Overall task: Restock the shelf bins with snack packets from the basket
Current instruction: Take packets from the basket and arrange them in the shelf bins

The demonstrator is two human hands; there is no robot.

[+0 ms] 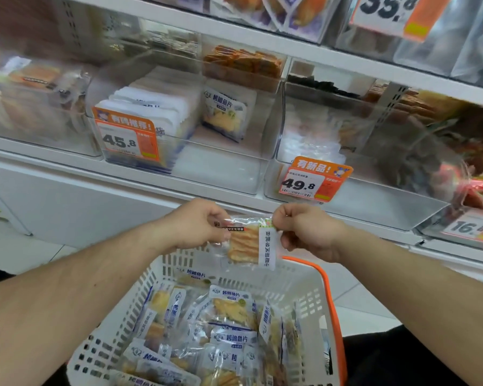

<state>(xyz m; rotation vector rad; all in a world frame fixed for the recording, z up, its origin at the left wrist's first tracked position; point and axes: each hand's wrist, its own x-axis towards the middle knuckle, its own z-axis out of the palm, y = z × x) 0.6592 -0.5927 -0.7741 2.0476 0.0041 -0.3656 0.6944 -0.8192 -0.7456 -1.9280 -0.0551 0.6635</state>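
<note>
Head view: one clear snack packet (247, 240) hangs between both hands above the white basket (140, 299), just below the shelf edge and in front of the clear shelf bins (223, 168). The packet shows pale orange strips inside and a white label band running down its right side. Judged from its look, it is light, thin and pliable: film that crinkles and sags, probably slick on the flat faces, with contents that may snap if squeezed. The sealed margins at the top corners look like the safest hold, and that is where it is taken. Left hand (198, 224) has its fingers curled in, pinching the packet's upper left edge. Right hand (304, 229) is likewise curled tight, thumb and fingertips nipping the upper right corner at the label band; no slack or spread fingers on either side. The packet hangs roughly upright and stretched flat between the two pinches. Below it, the basket, with an orange handle (329, 296) along its right side, holds a loose heap of similar fish-slice packets (232, 310). The bin behind the 45.8 price tag (126, 137) has white packets packed at its left and open room at its right.
</note>
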